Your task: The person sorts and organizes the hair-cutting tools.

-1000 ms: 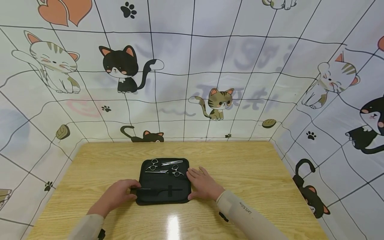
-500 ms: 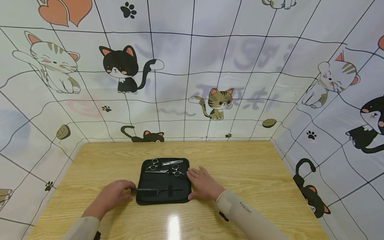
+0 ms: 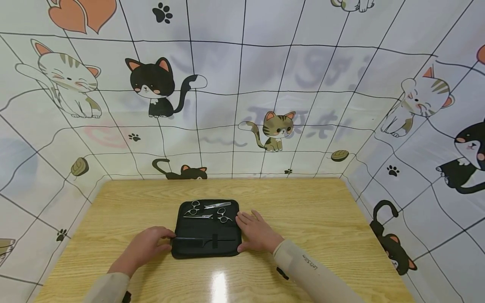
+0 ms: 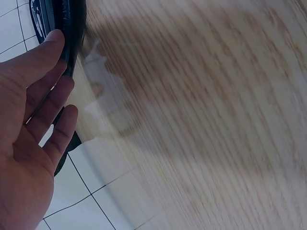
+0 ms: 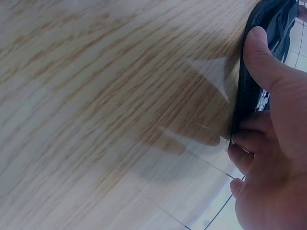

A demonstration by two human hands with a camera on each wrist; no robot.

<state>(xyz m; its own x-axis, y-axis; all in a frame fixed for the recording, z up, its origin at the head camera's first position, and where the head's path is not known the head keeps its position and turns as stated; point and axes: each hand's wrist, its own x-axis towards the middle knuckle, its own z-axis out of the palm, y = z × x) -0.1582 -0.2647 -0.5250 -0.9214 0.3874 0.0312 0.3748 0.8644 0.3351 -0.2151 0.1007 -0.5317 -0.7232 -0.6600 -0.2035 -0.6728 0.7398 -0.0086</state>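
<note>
A black zip-type case (image 3: 189, 229) lies spread on the table, with two pairs of silver scissors, an upper pair (image 3: 212, 206) and a lower pair (image 3: 206, 217), in its far half. Across its near half lies a black tail comb (image 3: 189, 242), its thin tail under a small strap (image 3: 214, 241). My left hand (image 3: 145, 246) has its fingertips at the comb's left end, by the case's left edge; in the left wrist view its thumb and fingers are apart. My right hand (image 3: 259, 233) rests along the case's right edge, thumb spread from the fingers, touching it.
The light wood table (image 3: 303, 210) reaches back to a white cloth wall (image 3: 219, 105) printed with cats and grid lines. Similar cloth stands along both sides. A bright light reflection (image 3: 218, 286) shows near the front of the table.
The comb first slid out a little to the left, then moved right, deeper under the strap. My left hand moved with it, left and then right. The right hand and case stayed put.
</note>
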